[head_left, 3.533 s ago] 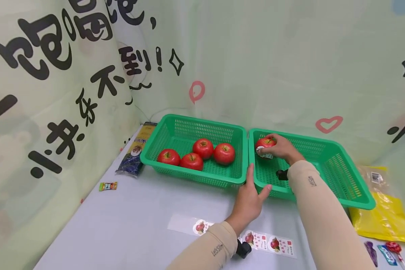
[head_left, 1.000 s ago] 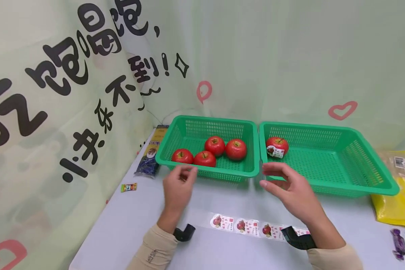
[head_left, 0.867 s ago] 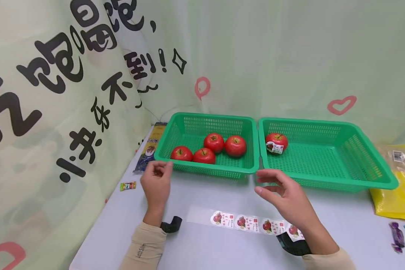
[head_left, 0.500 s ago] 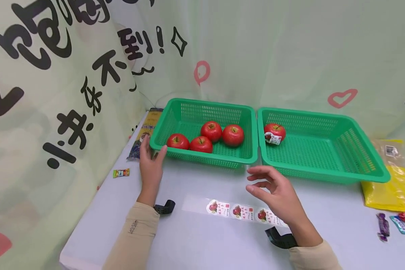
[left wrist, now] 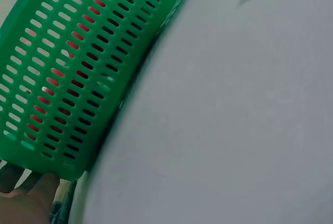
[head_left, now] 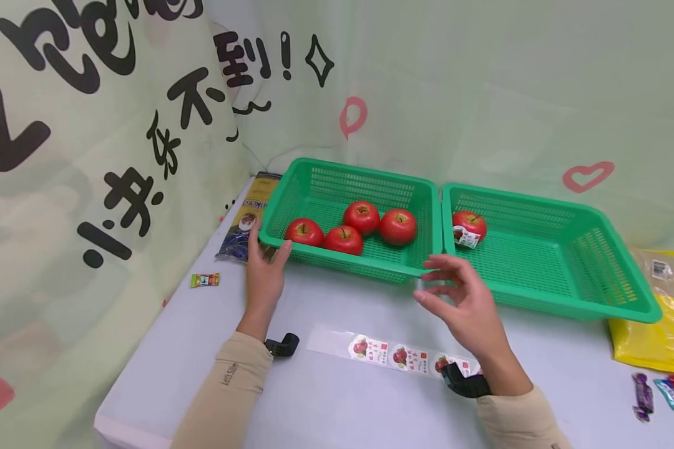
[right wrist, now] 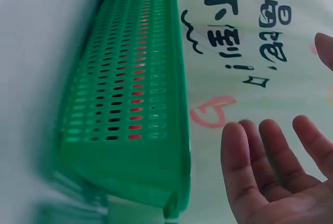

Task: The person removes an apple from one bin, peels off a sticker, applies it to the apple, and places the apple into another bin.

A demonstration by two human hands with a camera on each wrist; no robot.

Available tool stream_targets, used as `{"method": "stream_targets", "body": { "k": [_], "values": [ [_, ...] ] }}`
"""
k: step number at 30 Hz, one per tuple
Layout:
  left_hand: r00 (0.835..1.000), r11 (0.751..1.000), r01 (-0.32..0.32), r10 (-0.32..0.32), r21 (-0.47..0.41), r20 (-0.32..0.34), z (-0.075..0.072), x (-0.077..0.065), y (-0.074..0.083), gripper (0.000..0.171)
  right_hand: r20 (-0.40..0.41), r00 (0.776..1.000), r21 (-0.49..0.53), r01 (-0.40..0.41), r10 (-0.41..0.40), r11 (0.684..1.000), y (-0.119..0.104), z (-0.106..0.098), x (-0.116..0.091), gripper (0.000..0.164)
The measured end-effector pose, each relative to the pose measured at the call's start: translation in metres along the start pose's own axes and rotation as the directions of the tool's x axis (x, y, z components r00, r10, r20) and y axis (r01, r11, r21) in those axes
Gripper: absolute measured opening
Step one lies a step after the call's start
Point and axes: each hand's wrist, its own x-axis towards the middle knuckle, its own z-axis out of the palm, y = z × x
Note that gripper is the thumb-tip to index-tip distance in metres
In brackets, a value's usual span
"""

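In the head view my left hand (head_left: pixel 264 271) touches the front left corner of the left green basket (head_left: pixel 359 265), fingers along its end, thumb at the front. The left wrist view shows the fingers (left wrist: pixel 41 187) against the perforated basket wall (left wrist: pixel 67 104). Several red apples (head_left: pixel 398 227) lie inside this basket. By its front right corner hovers my right hand (head_left: pixel 466 305), fingers loosely bent and holding nothing. A right green basket (head_left: pixel 533 274) stands beside the first, with one red apple (head_left: pixel 470 222) bearing a white label (head_left: pixel 466 237).
A strip of apple stickers (head_left: pixel 407 358) lies on the white table in front of the baskets. Left are a blue and gold packet (head_left: pixel 247 218) and a small candy (head_left: pixel 205 280). A yellow bag (head_left: pixel 654 330) and several sweets (head_left: pixel 643 396) lie right. Printed curtains enclose the table.
The labelled apple was released in the right basket. My left hand moved from between the baskets to the left basket's front left corner; my right hand came out to its right corner.
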Motion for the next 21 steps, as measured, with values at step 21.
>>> {"method": "stream_targets", "body": {
  "k": [21],
  "values": [
    [0.999,0.997,-0.046,0.046,-0.056,0.011,0.001,-0.002,-0.002,0.077,0.435,0.749,-0.636,-0.138,0.500,0.759,0.004,0.010,0.169,0.104]
  ]
}}
